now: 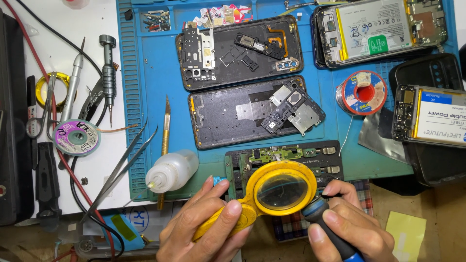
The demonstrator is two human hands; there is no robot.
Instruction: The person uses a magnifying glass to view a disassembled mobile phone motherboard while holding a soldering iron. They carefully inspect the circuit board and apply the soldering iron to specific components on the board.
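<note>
My left hand (204,225) grips the handle of a yellow magnifying glass (281,190), holding its lens over the near end of a black board holder (330,162). A small green circuit board (269,154) is clamped in that holder, just beyond the lens. My right hand (347,221) is closed around a dark tool with a blue collar (318,211), shaped like a soldering iron handle. Its tip points toward the lens and is hidden behind the yellow rim.
On the blue work mat (160,77) lie two opened phone back shells (238,51) (255,111), a phone with an exposed battery (378,29), a solder spool (361,92), tweezers (124,165), a knife (166,145) and a small squeeze bottle (170,171). Screwdrivers (108,73) and solder wick (76,137) lie left.
</note>
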